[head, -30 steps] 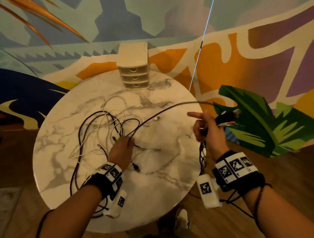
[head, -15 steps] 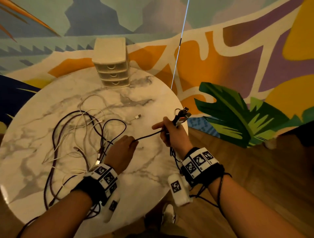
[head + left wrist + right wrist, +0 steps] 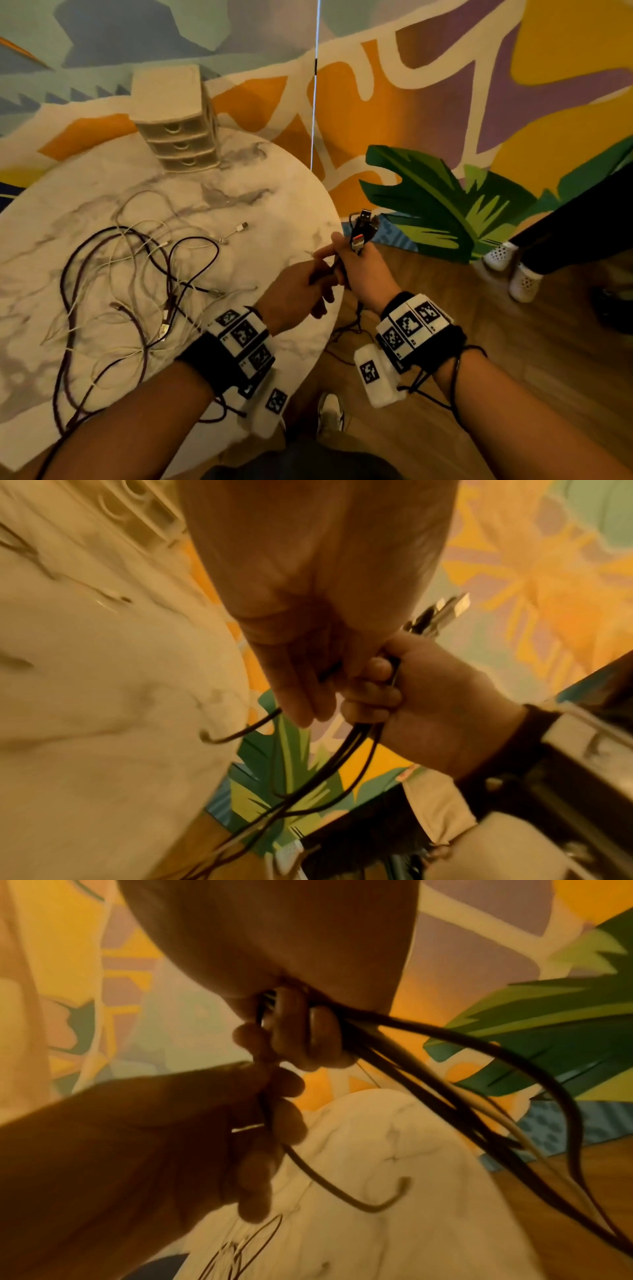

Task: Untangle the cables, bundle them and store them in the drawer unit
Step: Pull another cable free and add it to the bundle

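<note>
A tangle of dark and white cables lies on the round marble table. My right hand grips a bunch of dark cable loops at the table's right edge, their USB plugs sticking up above the fist. My left hand meets it and pinches a dark cable whose free end curls below the fingers. The beige three-drawer unit stands at the table's far side, drawers closed.
A white cable plug lies apart on the marble. Another person's legs and white shoes stand on the wooden floor at right. A painted mural wall rises behind the table. My own shoe shows below.
My left hand has slid along the dark cable to the right until it meets my right hand. The stretch of cable between them is gone. The view has swung right.
</note>
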The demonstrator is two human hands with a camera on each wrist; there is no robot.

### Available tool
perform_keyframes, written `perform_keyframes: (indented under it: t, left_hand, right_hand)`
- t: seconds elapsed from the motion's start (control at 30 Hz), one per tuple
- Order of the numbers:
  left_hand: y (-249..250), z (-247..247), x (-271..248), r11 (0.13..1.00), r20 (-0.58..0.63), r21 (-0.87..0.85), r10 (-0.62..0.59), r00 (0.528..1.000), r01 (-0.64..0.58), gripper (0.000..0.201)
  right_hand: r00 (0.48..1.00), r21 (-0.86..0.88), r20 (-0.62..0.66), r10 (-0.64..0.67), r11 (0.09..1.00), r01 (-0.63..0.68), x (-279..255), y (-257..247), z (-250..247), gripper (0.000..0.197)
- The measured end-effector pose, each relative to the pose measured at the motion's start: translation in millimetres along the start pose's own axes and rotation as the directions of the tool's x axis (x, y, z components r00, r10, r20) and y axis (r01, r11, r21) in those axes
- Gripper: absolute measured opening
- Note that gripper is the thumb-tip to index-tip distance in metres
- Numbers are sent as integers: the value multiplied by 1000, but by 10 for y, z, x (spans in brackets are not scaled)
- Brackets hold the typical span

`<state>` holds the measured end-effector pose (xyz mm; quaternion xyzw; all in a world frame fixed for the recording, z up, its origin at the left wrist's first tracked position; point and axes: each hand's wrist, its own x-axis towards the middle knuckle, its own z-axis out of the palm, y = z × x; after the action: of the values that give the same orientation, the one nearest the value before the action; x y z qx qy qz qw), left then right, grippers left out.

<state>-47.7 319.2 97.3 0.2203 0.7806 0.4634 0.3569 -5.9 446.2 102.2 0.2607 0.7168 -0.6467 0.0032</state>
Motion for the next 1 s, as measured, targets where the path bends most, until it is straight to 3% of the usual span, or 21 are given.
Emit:
perform_keyframes:
  t: [0.13, 0.27, 0.3, 0.33, 0.37, 0.4, 0.43, 0.5, 0.57, 0.6, 0.67, 0.7, 0.77, 0.83, 0.9, 1.0]
  left_hand:
    - [6, 332, 161, 982, 107, -189, 17, 994, 3, 19]
    - [-424, 676, 315, 945, 235, -180, -229, 945, 274, 25]
    - [-511, 711, 349, 949, 232, -68, -286, 930, 308, 23]
    - [-575, 730, 380, 945, 214, 158, -316, 924, 286, 20]
    - [-599, 721, 396, 876, 197, 428, -333, 922, 224, 21]
    - [-606, 717, 403, 747, 168, 646, -341, 925, 157, 28]
    - [-571, 704, 407, 643, 139, 756, -342, 929, 123, 33]
    - [-376, 742, 426, 600, 120, 797, -263, 957, 65, 38]
    - [-139, 830, 448, 731, 172, 678, -64, 983, -71, 48]
    - [14, 882, 452, 810, 214, 551, 94, 972, -199, 53]
    - [379, 970, 444, 861, 237, 252, 388, 891, -442, 49]
    - [551, 997, 448, 857, 239, 163, 447, 862, -489, 42]
    - [820, 1000, 463, 899, 254, 11, 422, 870, -439, 37]
    - [965, 1001, 483, 932, 274, -192, 352, 895, -308, 34]
    - [1038, 1019, 472, 934, 264, -272, 304, 915, -232, 19]
    - [1102, 990, 482, 888, 177, -446, 211, 961, -113, 25]
  right_hand:
    - [990, 25, -142, 15, 1000, -12, -60, 16, -362, 55]
    - [962, -57, -272, 37, 997, -55, -204, 151, -677, 59]
    - [952, -31, -303, 51, 998, -63, -220, 198, -744, 58]
    - [941, 6, -333, 61, 998, -62, -255, 229, -820, 58]
    - [932, 24, -358, 58, 998, -53, -279, 251, -894, 58]
    - [924, 31, -379, 48, 999, -39, -314, 265, -971, 60]
    - [921, 34, -389, 30, 999, -18, -330, 275, -1042, 61]
    - [923, 51, -385, 4, 999, 17, -373, 247, -1155, 60]
    - [940, 27, -339, -47, 998, 60, -399, 216, -1191, 55]
    - [948, 10, -306, -82, 996, 90, -400, 205, -1179, 52]
    - [966, -17, -217, -144, 990, 143, -412, 156, -1133, 46]
    - [966, -63, -180, -185, 982, 176, -412, 127, -1120, 43]
    - [960, -100, -149, -237, 970, 223, -408, 46, -1152, 41]
    - [966, -19, -156, -209, 978, 208, -434, -67, -1225, 44]
    - [971, 41, -128, -200, 978, 207, -437, -116, -1293, 44]
    - [969, 231, 78, -235, 950, 211, -465, -54, -1303, 31]
